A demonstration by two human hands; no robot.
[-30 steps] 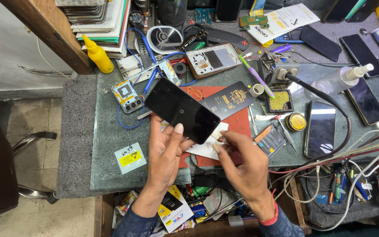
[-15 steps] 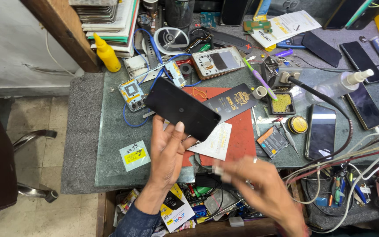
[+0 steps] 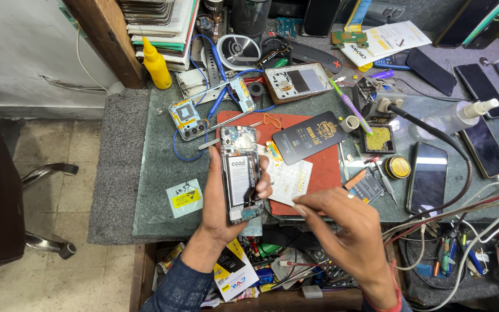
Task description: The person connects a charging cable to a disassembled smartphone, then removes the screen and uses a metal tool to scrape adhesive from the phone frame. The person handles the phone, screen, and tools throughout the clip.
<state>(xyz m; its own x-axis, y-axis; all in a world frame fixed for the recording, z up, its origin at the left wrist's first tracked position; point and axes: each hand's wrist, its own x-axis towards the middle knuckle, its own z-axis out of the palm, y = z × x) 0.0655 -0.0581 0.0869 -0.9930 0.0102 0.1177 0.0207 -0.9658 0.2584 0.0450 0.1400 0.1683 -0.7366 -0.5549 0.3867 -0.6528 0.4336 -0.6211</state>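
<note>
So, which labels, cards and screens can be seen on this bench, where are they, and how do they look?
Opened phone: in the left hand, white battery label showing.
Sticker: left on the green bench, pale square with yellow.
Card: on the red mat, black with gold print.
Dark phone screen: right of the mat.

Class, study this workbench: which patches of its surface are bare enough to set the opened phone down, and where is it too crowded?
The green benchtop is bare around the yellow sticker, left of the left hand holding the opened phone. The grey mat strip along the left edge is free too. Crowded: the red mat, the back, and the right side with phones and cables.
</note>
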